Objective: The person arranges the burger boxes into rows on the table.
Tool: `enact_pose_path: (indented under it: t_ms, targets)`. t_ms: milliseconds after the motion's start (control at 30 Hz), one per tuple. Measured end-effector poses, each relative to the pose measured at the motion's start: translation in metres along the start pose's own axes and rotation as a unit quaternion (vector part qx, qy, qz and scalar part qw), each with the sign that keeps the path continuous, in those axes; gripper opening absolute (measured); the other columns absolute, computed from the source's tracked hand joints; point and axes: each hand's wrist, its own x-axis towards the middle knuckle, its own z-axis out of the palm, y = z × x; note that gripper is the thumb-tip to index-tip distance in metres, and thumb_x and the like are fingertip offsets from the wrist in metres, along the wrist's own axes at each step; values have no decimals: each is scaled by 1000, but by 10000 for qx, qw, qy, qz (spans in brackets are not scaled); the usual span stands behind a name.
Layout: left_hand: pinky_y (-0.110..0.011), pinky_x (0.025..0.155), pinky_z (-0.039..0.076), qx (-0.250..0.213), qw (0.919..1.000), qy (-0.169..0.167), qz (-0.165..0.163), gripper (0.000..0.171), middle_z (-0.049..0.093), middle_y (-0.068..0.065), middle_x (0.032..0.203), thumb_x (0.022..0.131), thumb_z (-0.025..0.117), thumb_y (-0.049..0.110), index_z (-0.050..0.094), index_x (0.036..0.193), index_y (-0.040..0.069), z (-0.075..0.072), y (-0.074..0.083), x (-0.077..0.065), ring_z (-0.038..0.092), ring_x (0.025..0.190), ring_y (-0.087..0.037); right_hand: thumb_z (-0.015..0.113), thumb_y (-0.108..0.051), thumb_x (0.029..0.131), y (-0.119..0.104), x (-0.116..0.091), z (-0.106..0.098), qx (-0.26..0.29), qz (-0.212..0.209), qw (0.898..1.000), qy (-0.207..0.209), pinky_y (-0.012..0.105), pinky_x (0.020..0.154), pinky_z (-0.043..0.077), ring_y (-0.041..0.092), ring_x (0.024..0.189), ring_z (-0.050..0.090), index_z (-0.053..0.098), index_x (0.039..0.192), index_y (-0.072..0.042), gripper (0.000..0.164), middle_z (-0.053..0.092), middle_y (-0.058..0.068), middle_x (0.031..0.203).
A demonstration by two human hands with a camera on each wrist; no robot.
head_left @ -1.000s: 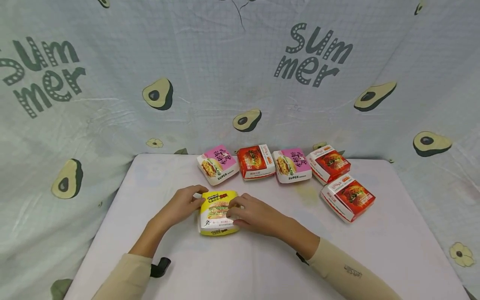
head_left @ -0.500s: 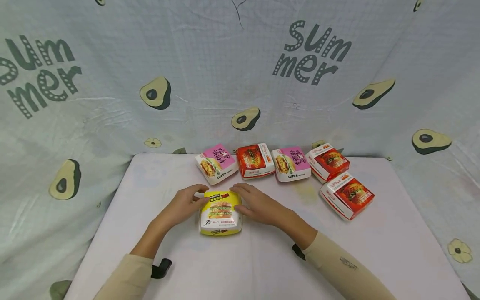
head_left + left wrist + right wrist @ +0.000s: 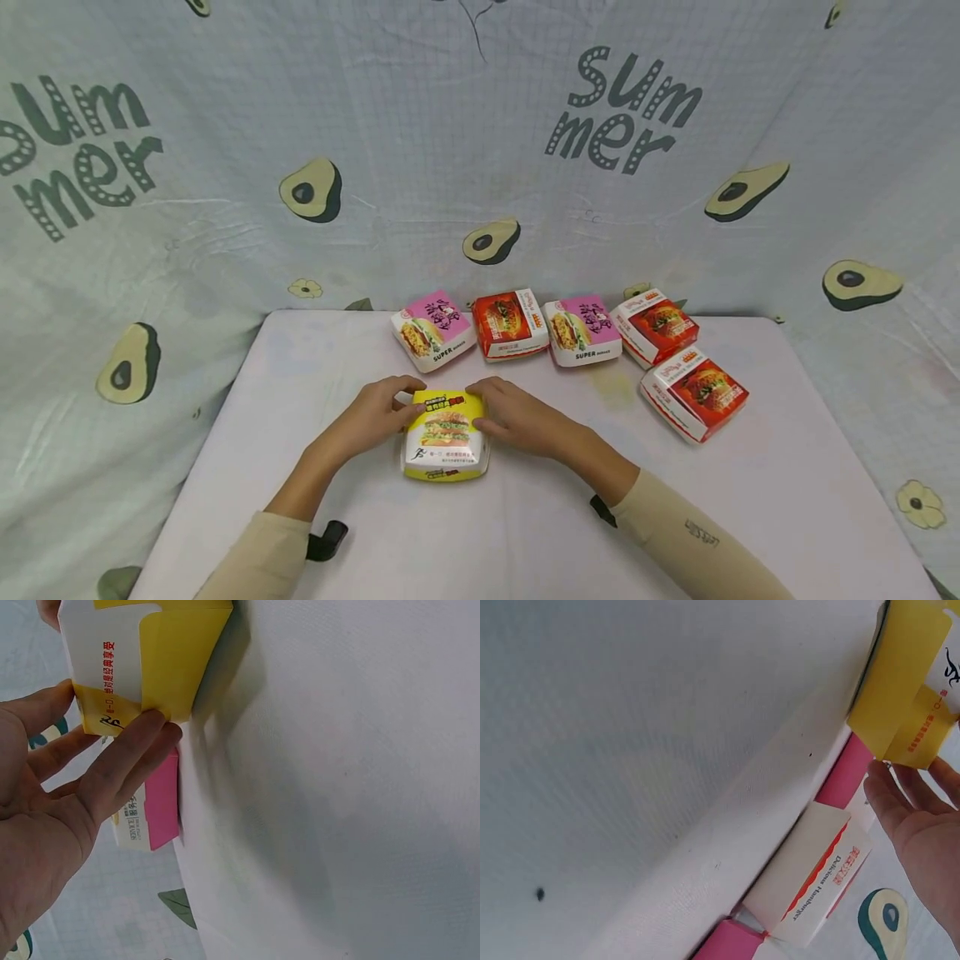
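Note:
A yellow and white burger box [image 3: 446, 437] with a sandwich picture on its lid stands on the white-covered table, lid down. My left hand [image 3: 378, 412] grips its back left corner, thumb at the top edge. At the back right corner my right hand [image 3: 528, 418] holds it the same way. In the left wrist view, the left hand's fingers [image 3: 124, 761] lie along the box's side [image 3: 180, 652] and back edge. The right wrist view has the right hand [image 3: 922, 825] with fingertips at the box's rear corner [image 3: 900, 690].
Behind it stand two pink burger boxes [image 3: 435, 329] and a red burger box [image 3: 512, 325] between them. Two more red boxes, one at the back [image 3: 656, 327] and one nearer [image 3: 696, 393], sit to the right. A printed cloth [image 3: 420, 125] hangs behind the table [image 3: 562, 533].
My right hand has gone from over the lid's right part to the back right corner. The yellow box sits slightly further right and nearer me; the left hand keeps its corner.

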Motion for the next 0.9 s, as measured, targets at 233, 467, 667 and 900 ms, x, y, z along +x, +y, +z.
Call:
enact_pose_path:
  t_ms: [233, 467, 667, 900]
  targets:
    - [-34, 78, 63, 134, 9999, -40, 37, 38, 65, -14, 136, 101, 67, 22, 62, 136, 7, -6, -1, -6, 70, 104, -22, 58, -40, 105, -4, 4, 4, -67, -61, 9999, -52, 42, 121, 39, 22, 147, 43, 44, 153, -11, 58, 47, 7, 157]
    - [-34, 79, 63, 171, 9998, -78, 6, 39, 64, -15, 137, 100, 67, 22, 62, 136, 7, -11, -4, -7, 70, 104, -23, 57, -40, 106, -9, 8, 7, -195, -81, 9998, -45, 41, 122, 38, 20, 148, 42, 45, 153, -11, 58, 47, 6, 157]
    - [-37, 81, 63, 297, 9995, -60, 22, 41, 63, -15, 139, 101, 67, 24, 61, 137, 5, -15, -6, -10, 70, 105, -25, 58, -41, 105, -13, 8, 6, -256, -124, 9996, -71, 41, 121, 39, 21, 148, 42, 43, 155, -12, 60, 46, 6, 158]
    - [-47, 89, 62, 601, 9977, 153, 260, 42, 62, -20, 141, 103, 63, 25, 60, 138, 2, -29, -4, -7, 68, 115, -36, 61, -40, 104, -9, 8, -4, -254, -108, 9993, 270, 44, 121, 39, 23, 148, 42, 42, 156, -16, 60, 46, 7, 158]
